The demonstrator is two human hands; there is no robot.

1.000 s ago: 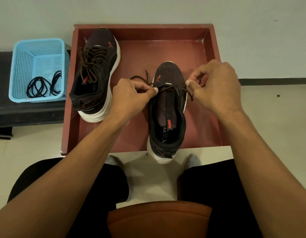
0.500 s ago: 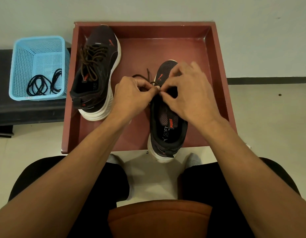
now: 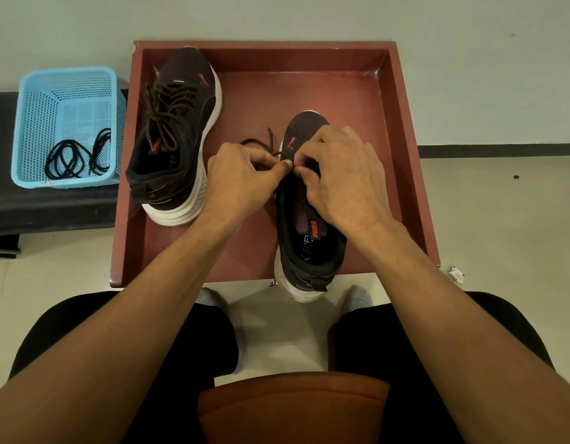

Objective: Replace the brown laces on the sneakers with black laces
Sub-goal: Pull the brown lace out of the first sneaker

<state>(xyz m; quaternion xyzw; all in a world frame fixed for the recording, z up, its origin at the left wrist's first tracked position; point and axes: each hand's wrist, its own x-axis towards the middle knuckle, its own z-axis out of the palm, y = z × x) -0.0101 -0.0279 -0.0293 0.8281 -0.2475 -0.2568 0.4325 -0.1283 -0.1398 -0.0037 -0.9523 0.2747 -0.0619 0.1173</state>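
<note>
Two dark sneakers with white soles sit in a red-brown tray [image 3: 402, 129]. The left sneaker [image 3: 178, 133] leans on its side, still threaded with a brown lace [image 3: 168, 107]. The right sneaker [image 3: 309, 238] stands upright with its heel over the tray's near edge. Over its eyelets my left hand [image 3: 242, 181] and my right hand [image 3: 344, 177] meet, both pinching its brown lace [image 3: 261, 144], whose loose end loops out behind my left hand. Black laces [image 3: 75, 155] lie coiled in a blue basket [image 3: 34, 123] at the left.
The basket stands on a dark bench [image 3: 53, 206] left of the tray. A pale wall rises right behind the tray. My knees and socked feet are below the tray's near edge, over a light floor with a small scrap [image 3: 456, 273] at the right.
My right hand has moved left from beside the shoe to meet my left hand over the eyelets. The taut stretch of lace between the hands is gone.
</note>
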